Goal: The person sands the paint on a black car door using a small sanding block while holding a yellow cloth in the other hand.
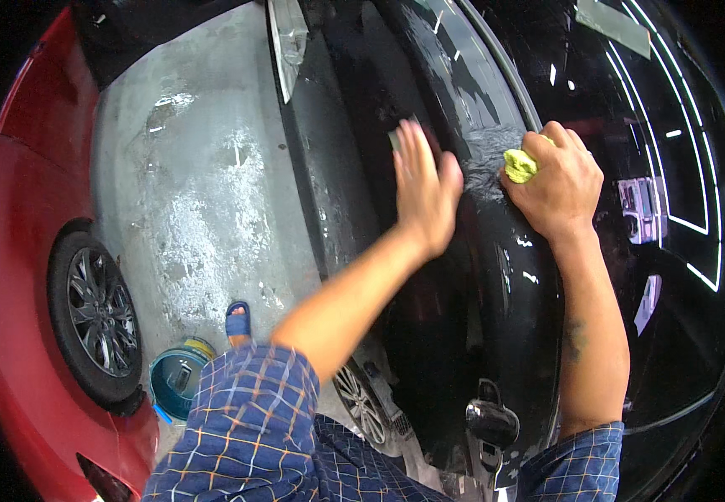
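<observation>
My right hand (565,180) is closed around a crumpled yellow-green cloth (520,166) at the edge of a glossy black car panel (496,276). Beside the cloth, a dull, wrinkled-looking grey smear (489,155) covers part of the panel. Over the car's dark side, my left hand (431,197) is open with its fingers stretched out, slightly blurred by motion. Whether its palm touches the paint, I cannot tell.
A red car (23,276) with a spoked wheel (94,309) stands at the left. On the wet grey floor (203,201), a teal bucket (170,389) sits near my foot in a blue sandal (238,318). A glossy black fitting (492,422) sticks out from the black car.
</observation>
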### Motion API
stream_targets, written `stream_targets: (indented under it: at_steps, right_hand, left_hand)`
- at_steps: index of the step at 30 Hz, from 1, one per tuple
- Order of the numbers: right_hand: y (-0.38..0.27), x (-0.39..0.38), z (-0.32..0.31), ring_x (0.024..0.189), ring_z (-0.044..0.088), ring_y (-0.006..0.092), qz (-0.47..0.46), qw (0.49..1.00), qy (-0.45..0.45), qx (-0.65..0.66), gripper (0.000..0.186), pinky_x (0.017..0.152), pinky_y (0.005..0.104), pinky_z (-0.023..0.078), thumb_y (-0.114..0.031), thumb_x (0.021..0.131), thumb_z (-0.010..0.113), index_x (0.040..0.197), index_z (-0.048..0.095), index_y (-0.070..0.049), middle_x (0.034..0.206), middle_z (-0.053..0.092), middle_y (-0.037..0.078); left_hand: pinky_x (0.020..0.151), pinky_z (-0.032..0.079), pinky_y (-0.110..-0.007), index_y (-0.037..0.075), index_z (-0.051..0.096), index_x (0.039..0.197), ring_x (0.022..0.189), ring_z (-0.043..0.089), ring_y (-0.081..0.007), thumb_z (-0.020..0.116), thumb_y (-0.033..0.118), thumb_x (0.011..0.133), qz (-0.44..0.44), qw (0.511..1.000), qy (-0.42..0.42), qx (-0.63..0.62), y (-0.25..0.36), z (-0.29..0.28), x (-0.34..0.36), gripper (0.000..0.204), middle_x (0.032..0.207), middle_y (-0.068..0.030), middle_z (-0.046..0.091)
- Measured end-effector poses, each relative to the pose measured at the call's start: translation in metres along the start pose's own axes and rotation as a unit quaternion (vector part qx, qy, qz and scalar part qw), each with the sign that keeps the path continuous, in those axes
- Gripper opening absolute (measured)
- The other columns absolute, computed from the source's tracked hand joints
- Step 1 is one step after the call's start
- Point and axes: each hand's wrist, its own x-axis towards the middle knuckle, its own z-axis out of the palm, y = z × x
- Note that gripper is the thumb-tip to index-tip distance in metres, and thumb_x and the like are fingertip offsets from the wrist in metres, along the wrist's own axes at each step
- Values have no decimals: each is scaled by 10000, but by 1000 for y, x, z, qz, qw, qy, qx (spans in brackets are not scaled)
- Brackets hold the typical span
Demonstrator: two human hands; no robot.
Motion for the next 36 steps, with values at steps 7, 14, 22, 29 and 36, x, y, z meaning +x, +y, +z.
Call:
stream_targets:
  at_steps: [7, 14, 22, 29, 36]
  right_hand:
    - [10, -1, 14, 936, 693, 299, -17, 999, 34, 21, 194, 805, 448, 567, -233, 720, 858, 815, 723, -129, 941, 670, 58]
    - [2, 17, 20, 892, 672, 305, -16, 996, 72, 58, 174, 758, 454, 546, -196, 712, 844, 797, 707, -131, 961, 682, 55]
    - [5, 13, 19, 845, 650, 308, -7, 994, 73, 80, 202, 725, 452, 518, -170, 678, 841, 763, 663, -122, 928, 674, 57]
    - [2, 26, 23, 864, 652, 307, -15, 992, 82, 99, 206, 726, 453, 499, -172, 679, 853, 772, 676, -124, 953, 685, 58]
    - [12, 10, 25, 868, 655, 303, -5, 994, 57, 96, 248, 726, 449, 492, -187, 702, 883, 779, 659, -113, 965, 699, 62]
  left_hand:
    - [1325, -11, -682, -155, -82, 1685, 1650, -73, -596, 478, 644, 1067, 87, 974, -153, -140, 34, -5, -161, 1155, 1743, -460, -80]
    - [1380, 88, -529, -136, 77, 1699, 1676, 80, -505, 373, 423, 1174, 53, 993, 35, -101, -27, -32, 136, 822, 1772, -406, 63]
    - [1337, -4, -656, -122, -96, 1698, 1661, -67, -571, 542, 597, 1068, 125, 980, -92, -127, 6, -9, -52, 1150, 1772, -411, -78]
    - [1382, 89, -473, -99, 113, 1714, 1689, 110, -385, 290, 483, 1170, -13, 978, -84, -193, -92, -35, 178, 817, 1815, -279, 83]
    - [1334, 5, -662, -177, -18, 1683, 1659, -32, -585, 462, 642, 1030, 20, 966, -259, -3, -33, -30, -124, 1153, 1753, -451, -25]
